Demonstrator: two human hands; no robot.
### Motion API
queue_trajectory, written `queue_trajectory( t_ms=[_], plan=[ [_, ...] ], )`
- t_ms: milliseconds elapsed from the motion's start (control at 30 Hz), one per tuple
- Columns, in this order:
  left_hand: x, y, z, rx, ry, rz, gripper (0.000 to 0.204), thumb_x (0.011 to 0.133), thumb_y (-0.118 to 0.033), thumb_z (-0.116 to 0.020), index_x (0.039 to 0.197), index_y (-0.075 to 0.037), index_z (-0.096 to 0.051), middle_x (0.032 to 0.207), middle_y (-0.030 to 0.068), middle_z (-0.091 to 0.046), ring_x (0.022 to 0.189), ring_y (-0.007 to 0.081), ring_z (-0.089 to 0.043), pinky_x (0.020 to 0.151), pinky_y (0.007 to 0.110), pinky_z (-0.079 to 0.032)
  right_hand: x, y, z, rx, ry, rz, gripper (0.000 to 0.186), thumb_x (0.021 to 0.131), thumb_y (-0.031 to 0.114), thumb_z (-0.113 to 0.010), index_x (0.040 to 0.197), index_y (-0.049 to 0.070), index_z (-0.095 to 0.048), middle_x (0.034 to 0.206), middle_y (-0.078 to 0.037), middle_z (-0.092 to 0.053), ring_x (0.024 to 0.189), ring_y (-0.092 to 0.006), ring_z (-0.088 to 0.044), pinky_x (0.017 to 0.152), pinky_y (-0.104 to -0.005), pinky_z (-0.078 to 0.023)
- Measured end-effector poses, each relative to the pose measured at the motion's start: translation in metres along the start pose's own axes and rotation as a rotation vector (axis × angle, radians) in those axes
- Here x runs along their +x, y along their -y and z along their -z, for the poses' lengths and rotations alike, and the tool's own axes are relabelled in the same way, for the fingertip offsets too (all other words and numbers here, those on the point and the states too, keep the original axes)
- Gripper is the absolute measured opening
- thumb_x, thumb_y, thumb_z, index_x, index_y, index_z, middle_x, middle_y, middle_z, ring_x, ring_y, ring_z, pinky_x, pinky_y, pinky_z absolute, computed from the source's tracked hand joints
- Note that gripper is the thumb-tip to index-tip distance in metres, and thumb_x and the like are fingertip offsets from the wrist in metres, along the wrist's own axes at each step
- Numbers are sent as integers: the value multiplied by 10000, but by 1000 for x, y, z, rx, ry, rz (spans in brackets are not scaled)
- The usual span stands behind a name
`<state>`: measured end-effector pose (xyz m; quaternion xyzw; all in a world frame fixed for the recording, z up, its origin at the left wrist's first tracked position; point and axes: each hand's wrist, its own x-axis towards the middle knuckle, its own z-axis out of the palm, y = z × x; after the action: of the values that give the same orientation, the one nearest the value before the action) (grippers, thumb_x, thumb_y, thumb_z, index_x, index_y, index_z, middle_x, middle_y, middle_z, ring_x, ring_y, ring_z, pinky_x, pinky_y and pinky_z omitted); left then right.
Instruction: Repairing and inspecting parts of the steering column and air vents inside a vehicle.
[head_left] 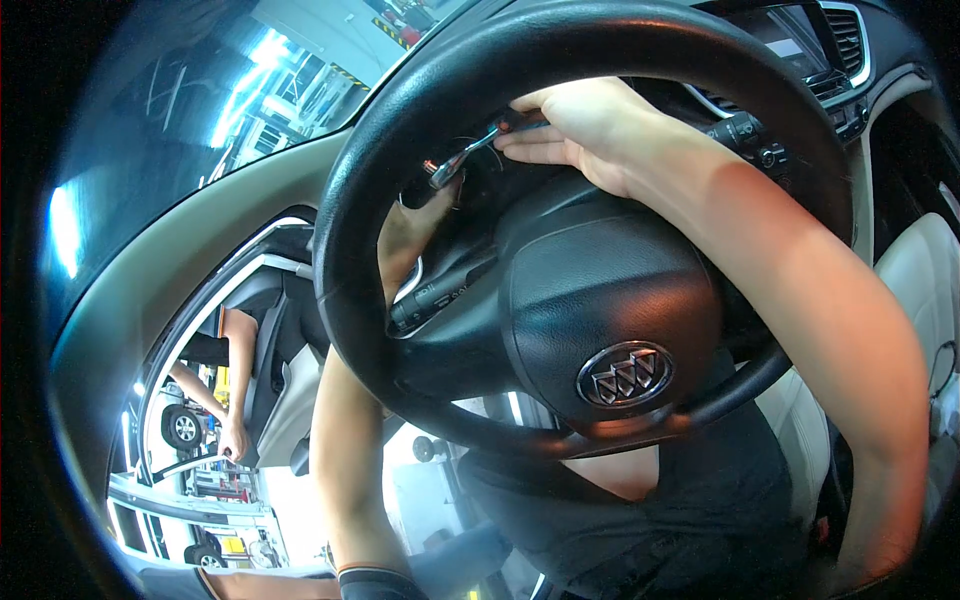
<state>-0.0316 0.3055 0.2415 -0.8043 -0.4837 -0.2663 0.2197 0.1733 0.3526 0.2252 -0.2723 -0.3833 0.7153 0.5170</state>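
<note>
At the far left, bluish lights gleam through the windscreen (270, 70), bounded on its near side by a beige pillar (185, 240). Nearer on the left is a black-and-beige door panel (285, 390), with another person's hand (233, 440) beside it and a tyred wheel (182, 427) beyond.

Next rightward, the person's left forearm passes behind the left rim of the black steering wheel (340, 200). The left hand (425, 220) is partly hidden there; its thumb side is at the left end of a slim metal tool (465, 160), but how firmly its fingers are closed cannot be told. A dark control stalk (430, 305) sits just nearer than this hand.

The tool lies beyond the wheel's hub, seen through the far opening of the rim, slanting from the left hand to the right one. It is narrow, silvery and shiny, with a broader left end and a darker, bluish stretch toward the right. A small orange-red spot shows beside its left end; whether it belongs to the tool is unclear.

The right hand (585, 130) grasps the tool's right end between thumb and fingers, its forearm crossing over the right rim. Farther right are a second stalk (735, 130), a display screen (790, 45), an air vent (845, 40) and, nearer, a pale seat (925, 270).
</note>
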Motion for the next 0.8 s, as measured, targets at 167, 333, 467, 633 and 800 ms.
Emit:
queue_trajectory(
  t_ms=[167, 333, 467, 633, 800],
  plan=[
    [2, -1, 8, 12, 95, 191, 668, 680, -223, -790, 1215, 35, -484, 1044, 227, -631, 991, 326, -630, 855, 383, -494, -14, -5, 1, -215, -7, 154, 131, 765, 75, -628, 796, -52, -631, 756, -140, -638, 704, -206, -652, 673, -297, -552],
    [-3, 11, -3, -94, -38, 154, 396, 639, -202, -778, 963, -27, -630, 989, 170, -599, 937, 290, -567, 836, 383, -428, -38, 0, -16, -727, -67, 487, 259, 667, 210, -719, 705, -34, -644, 710, -186, -660, 723, -272, -679, 685, -323, -526],
    [0, 11, -1, -46, -81, 81, 471, 624, -200, -779, 1024, -23, -602, 1029, 182, -586, 981, 316, -548, 865, 406, -422, -64, 11, -35, -967, 81, 489, 315, 669, 252, -732, 765, -37, -653, 749, -211, -656, 807, -327, -670, 738, -355, -527],
    [3, 12, 1, 35, -141, -37, 600, 600, -197, -781, 1125, -16, -553, 1097, 200, -563, 1054, 360, -516, 914, 444, -412, -67, 15, -33, -1021, 274, 485, 327, 677, 283, -729, 768, -20, -646, 811, -206, -653, 867, -322, -654, 782, -358, -508],
    [-10, 41, -6, -51, -22, 90, 583, 603, -181, -774, 1107, -14, -534, 1035, 195, -564, 995, 361, -532, 886, 430, -424, -23, 15, -1, -984, 42, 197, 287, 802, 275, -641, 948, 31, -676, 859, -87, -659, 832, -139, -583, 754, -268, -445]
  ],
)
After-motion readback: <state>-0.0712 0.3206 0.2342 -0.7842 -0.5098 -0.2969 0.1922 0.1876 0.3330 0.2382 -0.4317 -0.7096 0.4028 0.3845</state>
